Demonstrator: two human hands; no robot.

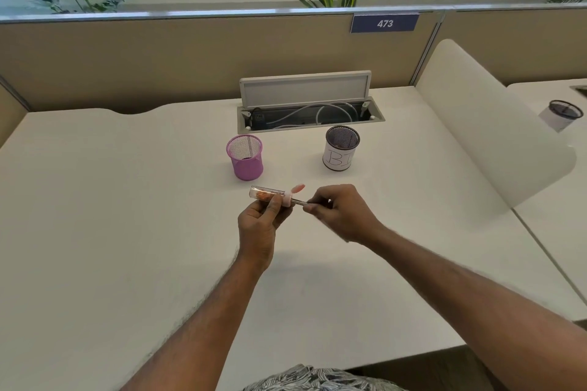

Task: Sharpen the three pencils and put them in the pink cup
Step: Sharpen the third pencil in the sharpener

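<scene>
While the left fingers [275,202] curl round the clear plastic tube sharpener [263,194], thumb side hidden, the right fingertips [309,207] pinch a thin dark pencil [300,200] close to where it enters the sharpener's pale pink collar. Pencil lies roughly level, tip end inside the sharpener, back end hidden in the right hand [340,213]. Right hand slightly blurred, so probably mid-twist. Left hand [259,222] holds the tube steady above the white desk [127,200]. Orange-brown shavings sit in the tube. Small pink flip cap [298,189] hangs open off the collar.

Pink wire-mesh cup [246,165] stands just behind the hands, apart from them, upright. A thin line shows inside it, maybe a pencil, cannot tell. Black mesh cup with a white paper label [340,159] stands to its right, contents not visible. Open cable tray [309,119] behind both cups.

Progress judgement: sharpening step under way on this pencil. No loose pencils on the desk, so the others are either in a cup or out of sight. Shavings suggest some sharpening is done. Left to do: finish this pencil, drop it in the pink cup, then handle any unsharpened ones.
</scene>
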